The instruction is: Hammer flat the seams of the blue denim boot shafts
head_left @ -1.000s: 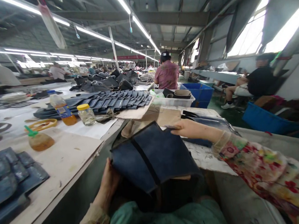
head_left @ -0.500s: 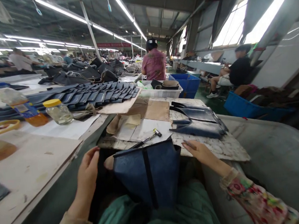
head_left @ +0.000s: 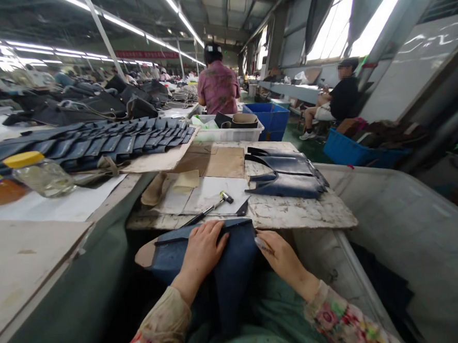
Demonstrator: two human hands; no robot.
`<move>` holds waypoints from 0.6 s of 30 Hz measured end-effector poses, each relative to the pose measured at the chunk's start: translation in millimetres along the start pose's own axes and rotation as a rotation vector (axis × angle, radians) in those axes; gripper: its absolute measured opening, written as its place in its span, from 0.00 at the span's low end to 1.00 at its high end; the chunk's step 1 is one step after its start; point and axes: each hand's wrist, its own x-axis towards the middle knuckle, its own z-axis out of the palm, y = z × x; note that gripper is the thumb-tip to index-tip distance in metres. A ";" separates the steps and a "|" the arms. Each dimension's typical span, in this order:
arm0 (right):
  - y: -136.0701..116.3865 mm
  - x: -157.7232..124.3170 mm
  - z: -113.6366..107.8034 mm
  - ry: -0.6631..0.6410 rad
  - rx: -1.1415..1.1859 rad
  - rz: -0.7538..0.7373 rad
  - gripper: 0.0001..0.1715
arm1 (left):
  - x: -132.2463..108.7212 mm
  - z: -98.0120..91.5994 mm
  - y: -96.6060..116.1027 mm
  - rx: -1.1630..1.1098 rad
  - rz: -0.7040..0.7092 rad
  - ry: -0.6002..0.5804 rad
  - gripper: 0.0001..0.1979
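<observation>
A dark blue leather piece (head_left: 234, 264) with a tan underside showing at its left corner lies over my lap, in front of the work board. My left hand (head_left: 203, 253) rests flat on top of it, fingers stretched out. On the piece's right edge sits my right hand (head_left: 281, 259), fingers extended and touching the leather. Just beyond my hands, a small hammer (head_left: 211, 208) lies on white paper on the worn work board (head_left: 301, 213).
More dark blue leather pieces (head_left: 287, 181) lie on the board's right side, brown card (head_left: 220, 161) behind. Rows of cut pieces (head_left: 95, 143) and a yellow-lidded jar (head_left: 38, 173) sit on the left table. A grey bin (head_left: 391, 223) stands right. A person in pink (head_left: 218, 87) works ahead; another sits far right.
The leather piece came down from raised in front of me to my lap. My left hand moved from its left edge onto its top; my right hand closed in on its right edge.
</observation>
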 end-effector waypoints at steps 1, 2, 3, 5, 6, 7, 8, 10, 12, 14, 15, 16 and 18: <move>-0.6 -8.4 0.9 0.013 -0.002 0.001 0.17 | -2.7 0.2 -0.4 -0.004 0.007 0.000 0.19; -1.4 -15.2 1.8 0.023 -0.008 0.006 0.17 | -4.5 0.2 -0.5 -0.008 0.010 0.002 0.20; -2.3 -20.2 2.8 0.029 -0.017 0.014 0.18 | -5.5 0.2 0.1 -0.010 0.013 0.005 0.20; -3.9 -25.6 4.7 0.027 -0.035 0.028 0.20 | -5.6 1.1 3.1 -0.014 0.035 0.007 0.21; -4.4 -26.7 5.5 0.022 -0.038 0.028 0.21 | -5.2 2.1 5.4 -0.019 0.060 0.001 0.21; -4.7 -27.0 6.0 0.018 -0.038 0.025 0.21 | -4.7 3.5 8.1 -0.026 0.090 -0.011 0.22; -4.9 -27.0 6.4 0.016 -0.037 0.020 0.22 | -4.2 5.1 10.9 -0.036 0.120 -0.025 0.22; -5.2 -26.6 6.3 0.017 -0.037 0.012 0.23 | -4.0 8.4 16.4 -0.059 0.163 -0.048 0.24; -5.7 -26.2 5.7 0.013 -0.038 0.009 0.23 | -4.7 10.8 20.2 -0.077 0.180 -0.050 0.25; -6.5 -26.1 5.0 0.004 -0.040 0.010 0.24 | -6.5 11.5 21.5 -0.086 0.189 -0.042 0.25; -7.1 -26.1 4.8 0.000 -0.042 0.014 0.24 | -7.7 11.3 21.3 -0.086 0.194 -0.041 0.25; -7.7 -26.1 4.7 -0.001 -0.046 0.018 0.24 | -9.0 10.9 20.6 -0.084 0.200 -0.042 0.25; -8.8 -26.2 4.6 0.000 -0.053 0.027 0.24 | -11.4 10.0 18.3 -0.067 0.214 -0.049 0.24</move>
